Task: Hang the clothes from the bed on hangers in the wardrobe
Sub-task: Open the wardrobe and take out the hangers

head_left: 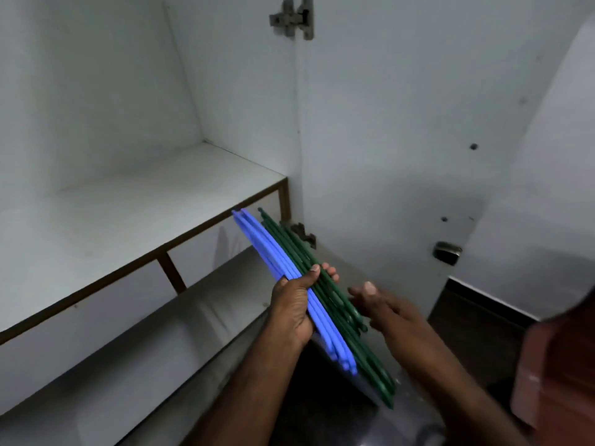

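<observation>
Two bare hands are busy with a bundle of plastic hangers just off the front right corner of the wardrobe shelf [128, 214]. The left hand [294, 309] is gripping the bundle around its middle, its fingers [317, 270] curling right over to the far side. In that grip the blue hangers [273, 249] and the green hangers [291, 241] are lying packed flat against each other. The blue ones are sitting on the side nearer the shelf, the green ones on the side away from it. One end of the bundle is pointing up toward the shelf's brown-edged front corner, and the other end is slanting down and away from it, toward the person.

The right hand [383, 305], blurred, is hovering beside the green hangers on the side farthest from the shelf. Its fingers are stretched out loosely and holding nothing. Whether its fingertips are touching the green plastic cannot be told.

Behind the bundle, a metal hinge [302, 233] is showing at the shelf's right end, and a second hinge [293, 17] is sitting high above the shelf on the same edge. The white wardrobe door [386, 123] is standing open to the right of the shelf, carrying a small metal catch [447, 251]. Below the shelf, a lower board [193, 317] is running parallel to it.
</observation>
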